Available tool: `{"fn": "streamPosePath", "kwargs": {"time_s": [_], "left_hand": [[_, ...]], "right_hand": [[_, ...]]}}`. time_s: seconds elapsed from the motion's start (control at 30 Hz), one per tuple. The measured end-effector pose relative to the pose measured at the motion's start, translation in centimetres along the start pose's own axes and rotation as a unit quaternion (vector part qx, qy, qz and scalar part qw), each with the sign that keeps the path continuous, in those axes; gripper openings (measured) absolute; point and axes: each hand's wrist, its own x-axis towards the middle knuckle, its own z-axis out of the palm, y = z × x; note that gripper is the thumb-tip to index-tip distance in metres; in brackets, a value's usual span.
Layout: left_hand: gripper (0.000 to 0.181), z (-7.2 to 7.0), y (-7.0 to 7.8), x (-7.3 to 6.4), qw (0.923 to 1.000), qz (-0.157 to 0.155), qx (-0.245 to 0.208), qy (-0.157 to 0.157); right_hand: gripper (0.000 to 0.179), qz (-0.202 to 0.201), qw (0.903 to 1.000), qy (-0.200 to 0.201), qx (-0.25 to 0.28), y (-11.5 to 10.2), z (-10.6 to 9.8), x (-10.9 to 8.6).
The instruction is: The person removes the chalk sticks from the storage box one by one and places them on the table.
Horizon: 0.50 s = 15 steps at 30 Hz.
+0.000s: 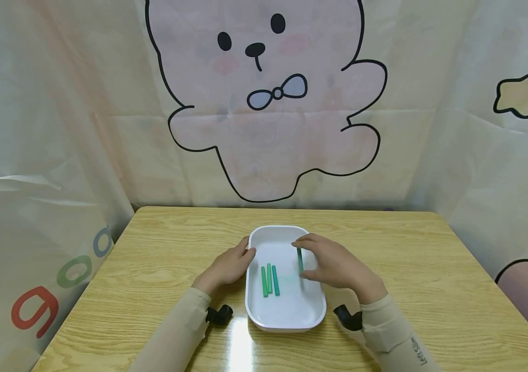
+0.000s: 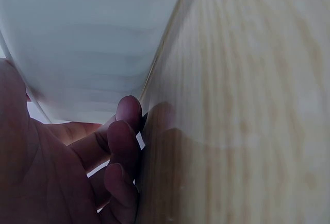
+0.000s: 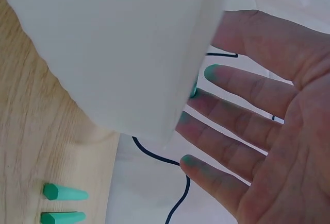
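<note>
Green sticks (image 1: 269, 279), slim, straight and smooth-looking, three lying side by side in the left half of a glossy white tray (image 1: 287, 315) with rounded corners and a thin rim, the rightmost bluer than its neighbours. Set about midway between the table's left and right edges, near its far edge. Two pale green sticks (image 3: 66, 192) with angular ends, seen on the wood from the right wrist. Over the tray's right side, a darker green stick (image 1: 299, 260) held lengthwise between thumb and fingertips of the right hand (image 1: 336, 261), with green-tinted fingertips and a moderately wide span. At the tray's left edge, toward its far left corner, the left hand (image 1: 231, 264) gripping, thumb over the rim and bent fingers along the outer wall. Both forearms angled inward in cream sleeves (image 1: 175, 330), each with a black device (image 1: 219, 315) near the wrist. Underneath, a table (image 1: 175, 248) of yellowish, shiny wood grain, rounded at the far corners. Behind, creased pale sheeting (image 1: 403, 155) printed with a pink bear (image 1: 264, 144) in a blue bow tie; at right, a yellow star (image 1: 526, 94).
</note>
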Motion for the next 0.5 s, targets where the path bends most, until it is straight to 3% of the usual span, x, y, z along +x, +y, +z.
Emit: {"fn": "streamPosePath", "kwargs": {"time_s": [0.5], "left_hand": [[0.059, 0.0, -0.1, 0.1, 1.0, -0.001, 0.001, 0.004]], "right_hand": [[0.063, -0.002, 0.9996, 0.027, 0.01, 0.9, -1.2, -0.6]]}}
